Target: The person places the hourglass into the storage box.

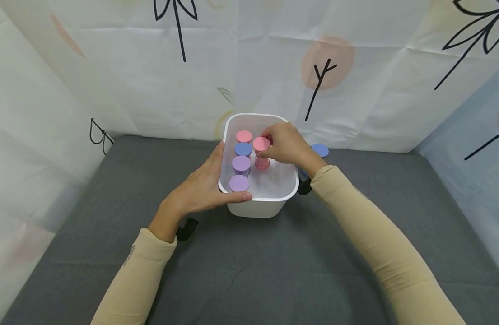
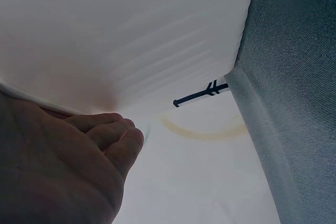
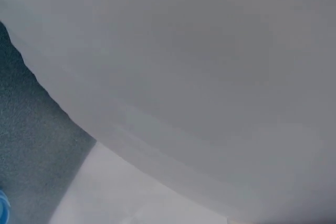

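Note:
A white plastic bin (image 1: 259, 208) stands on the grey cloth, with several sand timers upright inside. Along its left wall, from the back, are a pink timer (image 1: 244, 136), a blue timer (image 1: 243, 149) and two purple ones, the nearest purple timer (image 1: 239, 183) by the front. My right hand (image 1: 287, 143) reaches over the right rim and pinches another pink sand timer (image 1: 261, 144) near its top cap. Against the bin's left side rests my left hand (image 1: 202, 187), fingers extended along the outer wall (image 2: 173, 40), thumb across the front rim.
A blue sand timer (image 1: 320, 150) stands outside the bin on the right, partly hidden by my right wrist. Grey cloth (image 1: 249, 271) covers the table. White patterned fabric (image 1: 265, 67) hangs behind and at both sides. The bin's wall fills most of the right wrist view.

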The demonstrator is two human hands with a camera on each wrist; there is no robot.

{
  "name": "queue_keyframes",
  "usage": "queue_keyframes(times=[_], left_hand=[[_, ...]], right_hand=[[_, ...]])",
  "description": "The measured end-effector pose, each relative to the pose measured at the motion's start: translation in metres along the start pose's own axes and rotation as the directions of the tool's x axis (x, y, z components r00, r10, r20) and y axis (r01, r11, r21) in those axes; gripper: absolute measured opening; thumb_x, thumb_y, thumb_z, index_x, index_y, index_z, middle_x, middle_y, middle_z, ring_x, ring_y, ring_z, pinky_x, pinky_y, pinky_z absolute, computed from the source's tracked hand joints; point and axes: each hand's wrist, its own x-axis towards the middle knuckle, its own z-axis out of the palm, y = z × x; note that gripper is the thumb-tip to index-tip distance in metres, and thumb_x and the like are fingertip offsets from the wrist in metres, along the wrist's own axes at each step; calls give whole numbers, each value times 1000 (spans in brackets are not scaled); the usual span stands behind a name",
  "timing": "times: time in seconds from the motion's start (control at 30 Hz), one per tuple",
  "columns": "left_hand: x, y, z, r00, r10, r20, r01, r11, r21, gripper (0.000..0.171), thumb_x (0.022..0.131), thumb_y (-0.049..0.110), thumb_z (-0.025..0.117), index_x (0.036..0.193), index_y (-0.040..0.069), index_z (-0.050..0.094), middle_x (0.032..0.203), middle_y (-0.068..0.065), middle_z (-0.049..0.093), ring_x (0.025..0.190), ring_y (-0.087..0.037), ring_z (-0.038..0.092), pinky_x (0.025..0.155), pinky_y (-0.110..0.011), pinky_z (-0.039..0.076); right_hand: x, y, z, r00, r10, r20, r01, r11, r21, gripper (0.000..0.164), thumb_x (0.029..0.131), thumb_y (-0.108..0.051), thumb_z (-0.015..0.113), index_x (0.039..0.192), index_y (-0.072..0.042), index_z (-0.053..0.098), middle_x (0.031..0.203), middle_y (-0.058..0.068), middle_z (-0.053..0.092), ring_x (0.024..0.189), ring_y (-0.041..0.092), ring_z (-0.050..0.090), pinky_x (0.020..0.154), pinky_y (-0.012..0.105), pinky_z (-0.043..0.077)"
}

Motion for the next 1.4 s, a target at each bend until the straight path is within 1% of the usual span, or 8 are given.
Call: queue_keyframes(times=[0.27,0.5,0.67,0.83,0.97,1.1,1.2,1.4], left_hand=[[-1,1,-1,1000,-10,8,10,1000,-12,124,76,69,77,161,35,-6,163,3,19,140,-17,35,110,-46,37],[-2,1,-3,1000,-20,7,20,1000,-18,126,76,69,77,163,27,-4,163,2,20,140,-17,36,110,-47,38],[-2,1,-3,1000,-11,6,11,999,-33,123,76,67,78,161,35,-5,162,3,21,140,-17,36,110,-47,38],[-2,1,-2,1000,3,5,-3,999,-44,122,76,65,79,160,37,-5,161,2,23,138,-15,37,109,-47,38],[-2,2,-2,1000,6,0,-6,999,-44,121,76,66,79,160,36,-3,160,2,25,136,-13,38,108,-46,40],[-1,2,-1,1000,20,-6,-20,999,-41,120,76,66,79,161,35,-1,159,1,26,137,-14,38,109,-46,39],[-1,1,-1,1000,28,-7,-28,999,-39,120,76,66,79,161,35,-1,159,1,27,136,-13,39,109,-45,39],[0,1,0,999,35,-7,-35,998,-43,121,76,65,80,160,36,-2,159,0,27,137,-13,39,109,-45,38]], right_hand=[[4,-3,2,999,25,22,-23,998,-56,25,81,-21,85,95,-3,76,82,7,68,82,24,54,73,36,40],[8,-3,4,1000,12,20,-10,995,-100,21,82,-23,84,83,-6,73,68,3,58,74,22,49,66,34,37],[9,-4,5,1000,5,18,-3,993,-116,23,83,-25,84,82,-6,71,68,3,57,74,22,49,66,34,36],[4,-5,5,1000,26,16,-24,997,-79,29,83,-23,84,100,-2,74,86,9,67,84,25,54,71,35,42],[0,-4,4,1000,31,5,-31,999,-42,36,82,-20,84,110,-1,73,105,14,71,99,29,60,85,41,48],[-6,-2,0,1000,20,-12,-20,999,43,44,81,-18,85,118,1,71,115,17,70,110,32,63,97,45,48],[-12,0,-3,999,33,-28,-28,985,172,55,80,-20,87,127,2,68,123,18,69,115,31,64,101,44,47],[-28,5,-8,996,60,-66,-25,896,443,63,79,-16,90,132,5,64,128,18,67,118,30,65,102,40,48]])
